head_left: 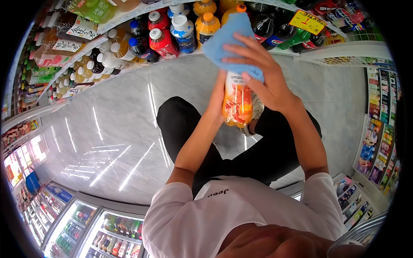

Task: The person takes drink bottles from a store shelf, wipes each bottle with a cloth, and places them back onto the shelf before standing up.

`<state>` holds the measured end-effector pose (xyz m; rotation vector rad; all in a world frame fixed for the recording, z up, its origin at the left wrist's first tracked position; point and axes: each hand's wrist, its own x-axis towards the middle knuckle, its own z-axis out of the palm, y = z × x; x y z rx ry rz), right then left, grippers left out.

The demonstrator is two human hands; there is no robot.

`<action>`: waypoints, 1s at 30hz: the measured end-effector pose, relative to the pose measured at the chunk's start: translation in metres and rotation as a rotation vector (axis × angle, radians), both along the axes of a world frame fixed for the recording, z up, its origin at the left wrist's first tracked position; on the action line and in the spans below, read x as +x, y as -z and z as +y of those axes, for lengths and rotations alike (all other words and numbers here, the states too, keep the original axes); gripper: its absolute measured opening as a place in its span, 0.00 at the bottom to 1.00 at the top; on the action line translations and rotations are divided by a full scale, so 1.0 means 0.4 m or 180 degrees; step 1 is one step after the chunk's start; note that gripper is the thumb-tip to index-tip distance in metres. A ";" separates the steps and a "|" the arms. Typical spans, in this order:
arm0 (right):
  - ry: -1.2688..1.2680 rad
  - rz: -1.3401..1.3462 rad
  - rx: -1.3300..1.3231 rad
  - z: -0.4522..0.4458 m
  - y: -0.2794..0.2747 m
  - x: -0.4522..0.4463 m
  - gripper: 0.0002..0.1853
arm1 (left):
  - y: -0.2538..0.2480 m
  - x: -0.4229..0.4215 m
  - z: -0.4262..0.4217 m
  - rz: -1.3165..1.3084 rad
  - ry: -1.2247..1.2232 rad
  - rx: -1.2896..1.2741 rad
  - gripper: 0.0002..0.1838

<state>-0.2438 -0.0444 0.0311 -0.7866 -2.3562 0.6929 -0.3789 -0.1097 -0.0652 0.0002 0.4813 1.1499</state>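
An orange bottle (238, 103) with a fruit-patterned label is held in front of the shelf. My left hand (218, 96) is wrapped round its side. A light blue cloth (232, 43) covers the bottle's upper end. My right hand (258, 69) presses on the cloth with its fingers over it, a little blurred. Just beyond the cloth, bottles with orange caps (208, 26) stand on the shelf, next to a blue-and-white bottle (183, 34) and a red bottle with a white cap (162, 44).
A shelf edge (129, 68) curves across the top, lined with drink bottles. A yellow price tag (308, 22) hangs at the upper right. Glass-door coolers (101, 232) stand at the lower left, packed racks (376, 142) at the right. Grey tiled floor (112, 124) lies below.
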 end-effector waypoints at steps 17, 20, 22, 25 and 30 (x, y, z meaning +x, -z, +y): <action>-0.0050 -0.0310 0.0097 -0.069 -0.013 -0.030 0.21 | -0.022 -0.029 -0.004 -0.0021 -0.0345 0.0262 0.28; 0.0497 0.0465 -0.0289 -0.042 0.007 -0.021 0.21 | -0.002 -0.010 -0.014 -0.0483 -0.0030 0.0250 0.29; 0.0567 0.0719 -0.0564 -0.034 0.012 -0.015 0.20 | -0.006 -0.001 -0.019 -0.0394 0.0116 0.0140 0.31; 0.0378 0.0793 -0.0736 -0.034 0.002 -0.015 0.20 | 0.013 -0.013 -0.019 -0.0681 0.0130 0.0606 0.30; -0.0663 -0.0045 -0.0135 -0.072 -0.023 -0.023 0.21 | 0.013 -0.050 -0.008 -0.0088 -0.0566 0.0208 0.37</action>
